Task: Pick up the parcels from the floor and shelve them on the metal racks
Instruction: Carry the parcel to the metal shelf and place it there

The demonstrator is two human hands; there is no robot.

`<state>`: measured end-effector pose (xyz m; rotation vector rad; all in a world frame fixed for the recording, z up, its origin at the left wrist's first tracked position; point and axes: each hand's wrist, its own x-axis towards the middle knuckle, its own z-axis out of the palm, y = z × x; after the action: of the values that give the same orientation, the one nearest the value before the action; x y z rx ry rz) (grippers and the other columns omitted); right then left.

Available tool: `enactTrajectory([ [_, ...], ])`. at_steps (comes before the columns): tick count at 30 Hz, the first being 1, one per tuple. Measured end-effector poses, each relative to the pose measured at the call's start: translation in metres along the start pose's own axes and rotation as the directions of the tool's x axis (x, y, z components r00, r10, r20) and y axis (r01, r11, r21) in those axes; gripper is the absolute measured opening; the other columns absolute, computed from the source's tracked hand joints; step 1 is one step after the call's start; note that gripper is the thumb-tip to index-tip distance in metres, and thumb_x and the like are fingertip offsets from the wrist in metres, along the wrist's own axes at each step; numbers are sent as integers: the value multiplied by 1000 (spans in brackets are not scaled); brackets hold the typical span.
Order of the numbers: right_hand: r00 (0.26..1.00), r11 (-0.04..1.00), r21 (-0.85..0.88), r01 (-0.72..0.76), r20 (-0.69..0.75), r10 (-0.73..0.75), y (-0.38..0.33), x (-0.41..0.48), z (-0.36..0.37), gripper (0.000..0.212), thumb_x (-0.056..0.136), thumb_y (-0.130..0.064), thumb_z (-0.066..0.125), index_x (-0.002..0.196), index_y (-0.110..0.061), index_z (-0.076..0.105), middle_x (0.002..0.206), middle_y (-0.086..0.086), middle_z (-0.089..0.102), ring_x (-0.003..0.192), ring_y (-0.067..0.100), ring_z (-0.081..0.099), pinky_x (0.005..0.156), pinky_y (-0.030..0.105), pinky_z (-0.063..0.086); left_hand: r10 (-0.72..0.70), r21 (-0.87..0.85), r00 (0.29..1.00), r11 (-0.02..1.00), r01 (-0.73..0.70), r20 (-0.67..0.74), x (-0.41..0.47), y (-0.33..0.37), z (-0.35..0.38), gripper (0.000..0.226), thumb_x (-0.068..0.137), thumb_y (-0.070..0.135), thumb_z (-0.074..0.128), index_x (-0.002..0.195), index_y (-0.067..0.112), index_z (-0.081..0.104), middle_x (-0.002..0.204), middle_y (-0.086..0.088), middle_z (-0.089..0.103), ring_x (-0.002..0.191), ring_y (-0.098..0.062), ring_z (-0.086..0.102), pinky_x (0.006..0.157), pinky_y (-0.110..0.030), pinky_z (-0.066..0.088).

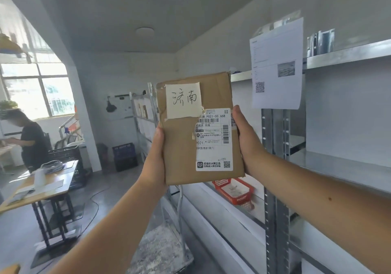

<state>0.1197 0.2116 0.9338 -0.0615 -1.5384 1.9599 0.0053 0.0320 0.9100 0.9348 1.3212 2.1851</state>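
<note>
A flat brown cardboard parcel [182,147] is held upright at chest height in front of me, with a handwritten yellow note and a white shipping label facing the camera. My left hand [155,159] grips its left edge and my right hand [246,140] grips its right edge. The metal rack [275,168] stands right behind and to the right of the parcel, its grey shelves bare at this height.
A printed sheet with a QR code [277,66] hangs on the rack post. A red basket [234,191] sits on a lower shelf. A wooden table [42,189] and a person [31,140] are at left; dark crates [124,155] stand by the far wall.
</note>
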Motion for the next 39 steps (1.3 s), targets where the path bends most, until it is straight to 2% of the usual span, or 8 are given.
enactTrajectory([
  [5, 993, 999, -46, 2, -120, -7, -26, -26, -48, 53, 102, -69, 42, 120, -34, 78, 122, 3, 83, 108, 25, 81, 93, 46, 61, 29, -45, 992, 999, -24, 123, -1, -23, 52, 102, 74, 75, 75, 155, 19, 49, 139, -12, 72, 117, -31, 75, 81, -40, 65],
  [11, 977, 998, -58, 8, -212, -20, -57, -58, -101, 56, 101, -68, 47, 128, -28, 76, 122, 6, 83, 110, 29, 80, 91, 44, 62, 28, -110, 970, 994, -2, 242, -5, -44, 114, 108, 69, 72, 83, 156, 18, 48, 141, -14, 70, 118, -33, 74, 82, -42, 65],
  [15, 968, 998, -62, 4, -252, -19, -80, -81, -137, 52, 105, -64, 44, 120, -28, 78, 114, 6, 85, 99, 25, 83, 77, 39, 67, 20, -156, 956, 987, 27, 291, -13, -57, 161, 112, 66, 70, 86, 157, 16, 46, 145, -17, 66, 118, -34, 74, 82, -43, 65],
  [19, 947, 992, -125, 13, -316, -53, -99, -103, -166, 58, 102, -67, 46, 127, -25, 77, 120, 10, 83, 109, 31, 80, 101, 49, 60, 7, -207, 941, 976, 67, 339, -15, -70, 198, 116, 63, 67, 90, 156, 14, 47, 143, -19, 67, 113, -34, 76, 79, -44, 65],
  [23, 918, 988, -153, 7, -391, -67, -114, -125, -189, 58, 102, -69, 46, 128, -27, 77, 120, 8, 83, 108, 30, 81, 97, 46, 61, -4, -218, 909, 970, 105, 417, -7, -85, 227, 114, 66, 67, 88, 158, 16, 45, 151, -19, 61, 129, -41, 65, 91, -50, 63],
  [28, 837, 948, -318, -33, -526, -147, -136, -154, -210, 59, 99, -74, 46, 123, -31, 79, 124, 3, 82, 122, 33, 74, 117, 56, 48, -20, -231, 867, 961, 155, 498, 0, -105, 259, 103, 73, 67, 84, 156, 20, 48, 149, -16, 63, 130, -38, 66, 90, -48, 62],
  [33, 770, 925, -373, -77, -612, -183, -149, -189, -224, 56, 105, -68, 39, 129, -33, 76, 130, -1, 79, 131, 30, 68, 123, 57, 40, -37, -199, 792, 960, 198, 609, 4, -120, 287, 90, 80, 67, 79, 156, 28, 48, 150, -13, 63, 133, -39, 63, 99, -57, 58],
  [39, 658, 923, -374, -94, -719, -224, -162, -231, -224, 61, 100, -75, 43, 127, -33, 78, 130, 1, 79, 131, 33, 68, 123, 57, 40, -43, -212, 680, 934, 288, 732, -5, -130, 320, 68, 85, 64, 76, 147, 45, 55, 146, -4, 68, 128, -31, 69, 87, -48, 63],
])
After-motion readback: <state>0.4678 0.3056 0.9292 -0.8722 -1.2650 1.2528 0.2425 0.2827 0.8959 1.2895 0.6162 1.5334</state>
